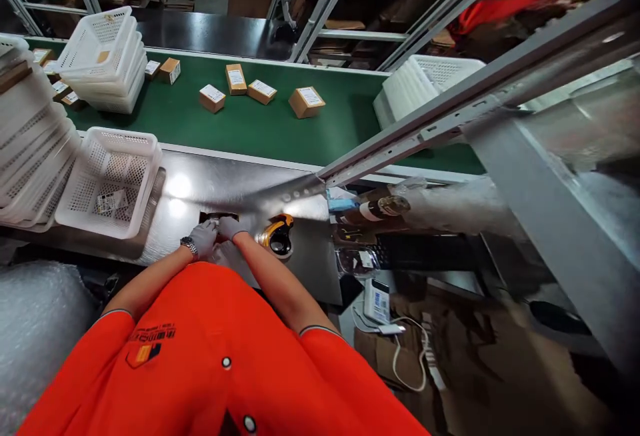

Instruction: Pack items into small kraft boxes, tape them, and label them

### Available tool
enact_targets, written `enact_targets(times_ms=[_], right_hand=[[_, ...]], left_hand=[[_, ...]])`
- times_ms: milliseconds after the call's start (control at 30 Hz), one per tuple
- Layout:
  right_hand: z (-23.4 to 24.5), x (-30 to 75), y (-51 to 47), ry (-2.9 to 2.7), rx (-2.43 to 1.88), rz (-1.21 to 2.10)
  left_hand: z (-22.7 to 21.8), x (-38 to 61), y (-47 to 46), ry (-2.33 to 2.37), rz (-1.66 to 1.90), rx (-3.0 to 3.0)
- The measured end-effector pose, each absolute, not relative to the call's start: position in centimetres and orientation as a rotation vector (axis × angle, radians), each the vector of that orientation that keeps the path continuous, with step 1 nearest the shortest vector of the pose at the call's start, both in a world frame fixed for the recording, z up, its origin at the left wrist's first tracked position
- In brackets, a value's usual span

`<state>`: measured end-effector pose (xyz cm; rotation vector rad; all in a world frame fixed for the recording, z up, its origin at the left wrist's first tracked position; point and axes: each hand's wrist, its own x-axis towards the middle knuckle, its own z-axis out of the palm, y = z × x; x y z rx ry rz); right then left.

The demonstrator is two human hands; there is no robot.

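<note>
Broadly, a green conveyor belt [270, 139] spans the upper field, behind a metal worktop [200, 179]. At the left stands a stack of white baskets [37, 146]; just to its right, a single white basket [95, 224] rests on the worktop. A yellow-and-black tape dispenser [276, 228] sits near the right hand, on its outer side. Several labelled cartons [306, 106] lie spaced along the belt. The left hand [203, 239] and right hand [231, 227], both in pale gloves, meet at the worktop's near edge, fingers close together; whether either is closed on anything cannot be told. Directly at their fingertips lies a dark-edged item [226, 215], largely hidden by them. A printed label [111, 201] lies inside the single basket; a metal watch [189, 244] encircles the left wrist.
</note>
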<state>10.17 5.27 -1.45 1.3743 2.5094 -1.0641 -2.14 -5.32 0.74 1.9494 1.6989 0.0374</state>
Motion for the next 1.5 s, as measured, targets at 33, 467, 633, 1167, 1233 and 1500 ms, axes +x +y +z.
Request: enact_targets(times_ms=[33,467,633,1167,1233,1500], right_hand=[[-1.3,10.3,5.1,2.476,1.387,-1.051],[-1.7,21.4,5.2,2.331,1.915,-1.549],[-4.1,17.1,5.2,2.356,1.627,-1.683],[-3.8,15.8,4.9,2.549,1.233,-1.427],[-3.3,15.3,5.2,2.527,1.215,-1.366],[-3.6,14.2,5.7,2.506,1.187,-1.244]], left_hand=[[0.7,-2.0,-5.2,1.683,0.003,1.957],[0.2,-0.3,-2.5,1.662,-0.186,1.953],[0.0,0.3,-1.3,1.704,-0.245,1.937],[-2.1,-2.7,-7.8,2.021,0.334,1.317],[-2.2,-2.2,-7.6,2.021,0.269,1.365],[-1.2,-2.4,-6.3,1.901,-0.043,1.678]])
